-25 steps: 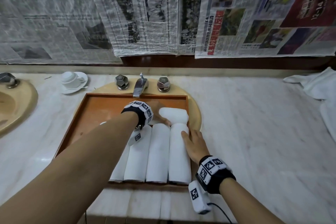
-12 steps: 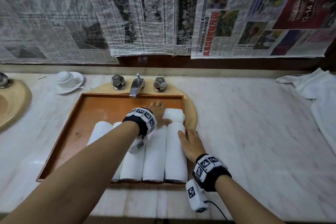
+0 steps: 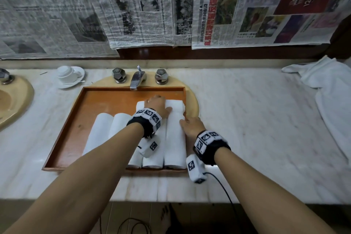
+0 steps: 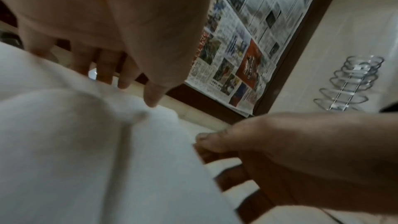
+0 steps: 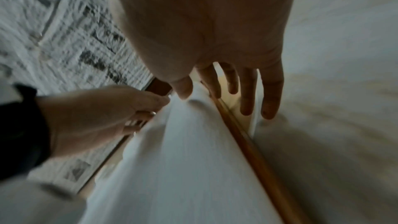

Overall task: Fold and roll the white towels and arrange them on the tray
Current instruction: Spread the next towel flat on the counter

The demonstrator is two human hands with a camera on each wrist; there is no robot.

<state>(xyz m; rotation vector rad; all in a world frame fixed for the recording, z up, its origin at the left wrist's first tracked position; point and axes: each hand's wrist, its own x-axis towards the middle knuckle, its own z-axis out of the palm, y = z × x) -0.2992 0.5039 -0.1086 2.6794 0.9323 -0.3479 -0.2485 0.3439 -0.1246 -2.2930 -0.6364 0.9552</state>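
Observation:
An orange wooden tray (image 3: 106,100) sits over a basin on the marble counter. Several rolled white towels (image 3: 98,133) lie lengthwise side by side in it. One more roll (image 3: 176,106) lies crosswise at their far ends. My left hand (image 3: 156,105) rests on top of this crosswise roll (image 4: 86,142), its fingers (image 4: 103,64) stretched over the far side. My right hand (image 3: 191,125) lies open along the tray's right rim (image 5: 247,142). Its thumb touches the rightmost roll (image 5: 183,159), and its fingers (image 5: 247,105) reach past the rim.
Loose white towels (image 3: 326,91) lie heaped at the counter's far right. A faucet (image 3: 137,80) with two knobs stands just behind the tray. An upturned cup on a saucer (image 3: 68,76) and a second basin (image 3: 15,100) are at the left. Newspaper covers the wall.
My left hand has shifted from the crosswise roll's left end onto its top. My right hand stays beside the rightmost roll. The view has drawn back and tilted down.

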